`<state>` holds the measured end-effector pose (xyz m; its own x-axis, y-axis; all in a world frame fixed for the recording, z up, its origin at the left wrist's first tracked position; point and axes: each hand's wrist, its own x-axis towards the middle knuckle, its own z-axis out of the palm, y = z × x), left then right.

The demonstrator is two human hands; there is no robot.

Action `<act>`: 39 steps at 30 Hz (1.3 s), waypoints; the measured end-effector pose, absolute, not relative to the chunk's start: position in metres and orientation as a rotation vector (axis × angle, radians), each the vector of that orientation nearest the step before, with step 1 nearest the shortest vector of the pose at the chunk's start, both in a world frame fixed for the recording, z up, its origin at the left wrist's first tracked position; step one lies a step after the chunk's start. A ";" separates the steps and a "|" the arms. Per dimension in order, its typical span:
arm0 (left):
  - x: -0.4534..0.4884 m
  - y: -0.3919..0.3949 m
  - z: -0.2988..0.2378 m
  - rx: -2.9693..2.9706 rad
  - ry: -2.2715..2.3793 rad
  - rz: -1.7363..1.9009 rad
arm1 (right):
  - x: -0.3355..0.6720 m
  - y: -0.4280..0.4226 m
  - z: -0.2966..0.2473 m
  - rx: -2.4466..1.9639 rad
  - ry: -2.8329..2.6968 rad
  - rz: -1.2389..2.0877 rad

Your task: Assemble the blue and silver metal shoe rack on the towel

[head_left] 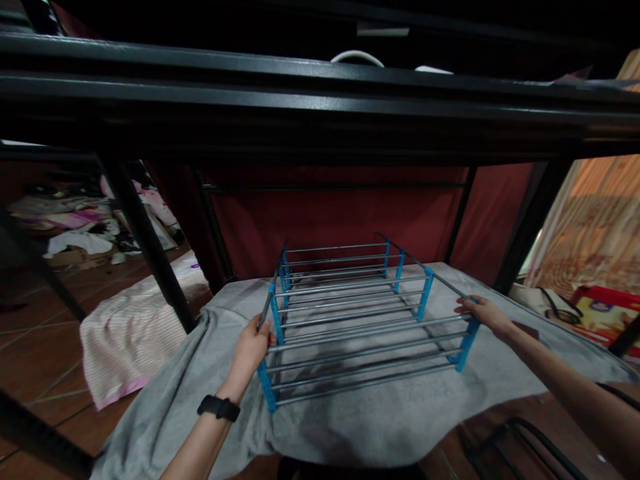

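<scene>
A rack of grey metal tubes (350, 286) with blue plastic connectors (267, 385) rests on a grey cloth (370, 427). It looks like a shoe rack, lying with its tiers stretching away from me. My left hand (251, 347), below which a black wristband shows, is closed around the side tube by the near left corner. At the near right corner, my right hand (484, 313) has its thumb and fingers closed on the tube end beside the blue connector. Part of each hand's grip is hidden by the fingers.
A black metal frame beam (320, 100) crosses above the rack, with black posts (145, 247) on both sides. A red panel (330, 217) stands behind. Striped cloth (135, 340) hangs at left; a red and yellow package (607, 310) and a curtain (595, 227) are at right.
</scene>
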<state>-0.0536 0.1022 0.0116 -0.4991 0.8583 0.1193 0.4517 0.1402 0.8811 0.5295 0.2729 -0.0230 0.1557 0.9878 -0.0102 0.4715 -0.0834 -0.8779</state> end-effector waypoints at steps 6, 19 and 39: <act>-0.055 0.107 0.008 1.216 2.043 1.340 | 0.523 0.269 -0.015 -1.652 -1.375 0.845; -0.049 0.107 0.010 1.161 2.060 1.399 | 0.523 0.277 -0.020 -1.595 -1.271 0.868; -0.042 0.106 0.016 1.136 2.099 1.423 | 0.524 0.280 -0.035 -1.278 -1.055 0.997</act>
